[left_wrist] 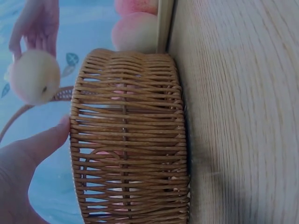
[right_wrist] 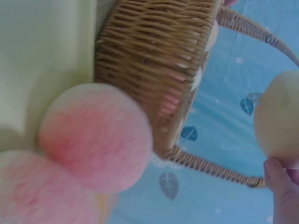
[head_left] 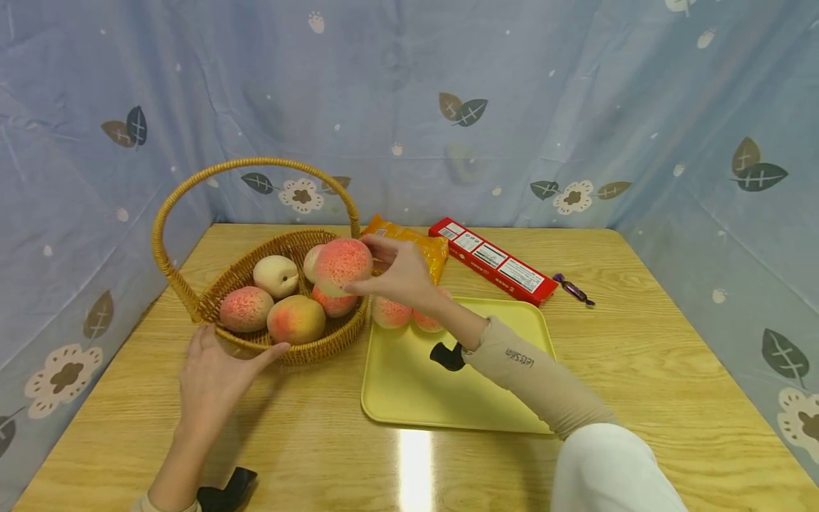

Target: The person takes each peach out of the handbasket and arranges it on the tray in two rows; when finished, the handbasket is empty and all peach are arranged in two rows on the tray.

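Note:
A pink-topped peach (head_left: 344, 263) is pinched between the thumb and fingers of my right hand (head_left: 399, 274), held above the right side of the wicker basket (head_left: 329, 348). In the right wrist view this peach (right_wrist: 280, 119) shows its pale side. My left hand (head_left: 214, 377) touches the basket's near left rim, its thumb spread along the front. The left wrist view shows that thumb (left_wrist: 46, 140) against the rim; the other fingers are out of that view. Several peaches lie in the basket, among them a yellow-red peach (head_left: 296, 320) and a white peach (head_left: 276, 276).
Right of the basket lies a yellow tray (head_left: 416, 398), with two pink peaches (head_left: 392, 313) at its far left corner, partly behind my right arm. Behind are an orange packet (head_left: 409, 235), a red box (head_left: 493, 259) and a purple-wrapped candy (head_left: 574, 290). The basket's tall handle (head_left: 256, 162) arches above it.

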`<act>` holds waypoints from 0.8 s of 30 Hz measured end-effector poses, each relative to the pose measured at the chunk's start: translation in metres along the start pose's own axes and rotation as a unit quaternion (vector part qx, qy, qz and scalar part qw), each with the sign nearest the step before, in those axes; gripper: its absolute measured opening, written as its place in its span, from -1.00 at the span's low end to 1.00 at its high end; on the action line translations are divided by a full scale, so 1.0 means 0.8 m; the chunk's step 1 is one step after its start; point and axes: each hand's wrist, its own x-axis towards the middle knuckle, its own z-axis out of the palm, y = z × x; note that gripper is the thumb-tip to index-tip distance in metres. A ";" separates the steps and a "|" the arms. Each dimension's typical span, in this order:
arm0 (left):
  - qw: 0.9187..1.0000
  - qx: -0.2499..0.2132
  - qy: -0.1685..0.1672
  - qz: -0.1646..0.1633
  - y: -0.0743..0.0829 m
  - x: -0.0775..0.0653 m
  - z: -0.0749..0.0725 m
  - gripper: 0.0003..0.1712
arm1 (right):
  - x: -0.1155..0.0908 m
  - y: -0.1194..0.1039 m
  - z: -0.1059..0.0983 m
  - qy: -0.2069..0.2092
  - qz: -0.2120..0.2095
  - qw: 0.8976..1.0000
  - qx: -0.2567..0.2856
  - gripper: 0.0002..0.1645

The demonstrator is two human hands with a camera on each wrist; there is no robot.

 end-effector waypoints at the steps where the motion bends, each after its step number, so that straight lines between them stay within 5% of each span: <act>1: 1.000 0.000 0.000 0.001 0.000 0.001 0.000 0.48 | -0.004 0.003 -0.005 0.007 -0.006 1.000 0.006 -0.23; 13: 1.000 0.008 -0.004 0.003 0.000 0.002 0.000 0.49 | -0.049 0.032 -0.070 0.071 -0.007 0.997 0.000 -0.26; 24: 1.000 0.010 -0.009 0.006 0.000 0.003 -0.001 0.49 | -0.094 0.056 -0.129 0.080 0.023 0.995 -0.058 -0.30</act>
